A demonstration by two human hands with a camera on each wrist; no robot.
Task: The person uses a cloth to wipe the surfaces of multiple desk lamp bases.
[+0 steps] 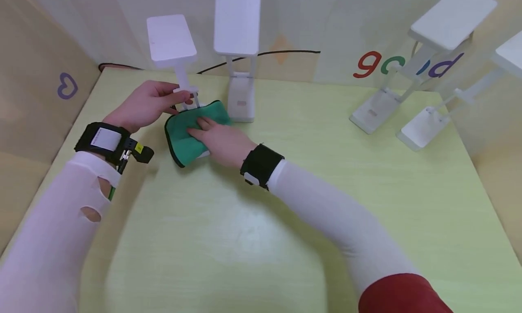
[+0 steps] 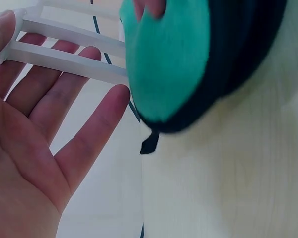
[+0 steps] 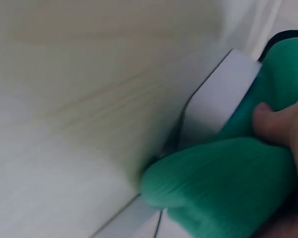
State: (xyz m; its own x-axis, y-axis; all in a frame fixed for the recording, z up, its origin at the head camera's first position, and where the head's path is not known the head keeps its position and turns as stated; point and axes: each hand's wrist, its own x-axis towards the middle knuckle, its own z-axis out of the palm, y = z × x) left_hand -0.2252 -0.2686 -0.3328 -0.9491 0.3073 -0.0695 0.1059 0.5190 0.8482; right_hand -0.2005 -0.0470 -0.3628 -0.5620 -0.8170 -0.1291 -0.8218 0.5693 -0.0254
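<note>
My left hand point(image 1: 140, 102) grips the thin stem of a white desk lamp point(image 1: 171, 39) at the back left. In the left wrist view its thumb lies at the hinge, with the fingers behind the two white bars point(image 2: 64, 62). A green cloth point(image 1: 183, 143) with black edging drapes over the base of that lamp and hides most of it. My right hand point(image 1: 228, 143) holds the cloth down against the base, two fingers showing on top. In the right wrist view, the cloth point(image 3: 213, 183) bunches under that hand, and one white end of the base point(image 3: 218, 99) sticks out.
A second white desk lamp point(image 1: 240, 95) stands close to the right of the cloth. Two more lamps, one nearer the middle point(image 1: 377, 109) and one farther right point(image 1: 424, 127), stand at the back right of the pale table point(image 1: 253, 240). A curtain-like backdrop point(image 1: 334, 27) rises behind.
</note>
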